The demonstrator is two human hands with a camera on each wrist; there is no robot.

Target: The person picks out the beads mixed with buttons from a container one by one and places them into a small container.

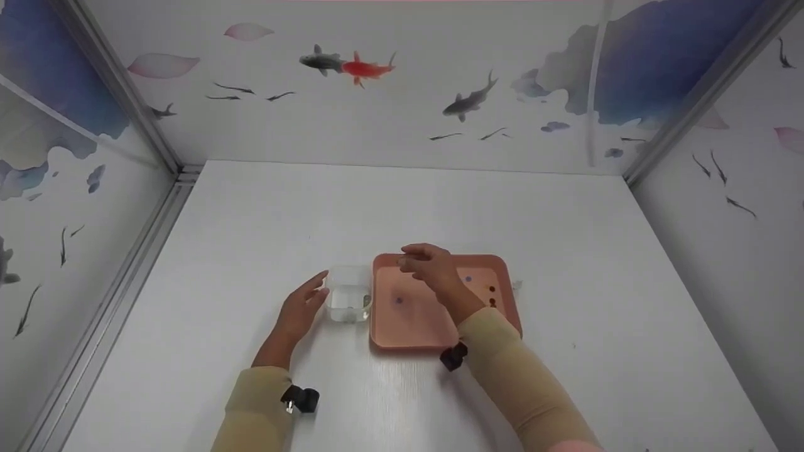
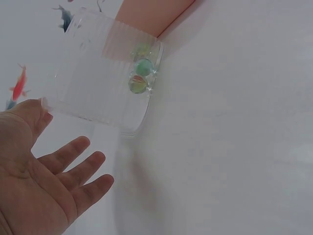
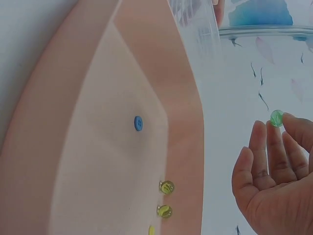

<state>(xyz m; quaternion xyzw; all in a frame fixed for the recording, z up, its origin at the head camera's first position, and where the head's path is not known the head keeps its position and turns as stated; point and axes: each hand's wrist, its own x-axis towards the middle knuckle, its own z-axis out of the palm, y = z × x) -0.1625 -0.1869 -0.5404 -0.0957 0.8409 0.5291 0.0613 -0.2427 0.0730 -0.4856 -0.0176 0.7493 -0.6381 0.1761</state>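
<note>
My right hand (image 1: 433,270) is above the far part of a pink tray (image 1: 408,342), pinching a green glass marble (image 3: 277,118) between thumb and fingertip. To the tray's left stands a clear plastic box (image 2: 93,73). Several glass marbles (image 2: 144,67) lie inside the box, against one wall. My left hand (image 1: 296,317) is at the box's left side with its fingers spread and relaxed; one fingertip appears to touch the rim. In the tray lie a blue button (image 3: 138,123) and yellow-swirled marbles (image 3: 167,187).
Another small blue piece (image 1: 468,278) and several dark round pieces (image 1: 492,289) lie on the tray's right side. A small clear object (image 1: 517,285) is just beyond its right edge. White panels painted with fish (image 1: 367,68) enclose the white table (image 1: 282,213).
</note>
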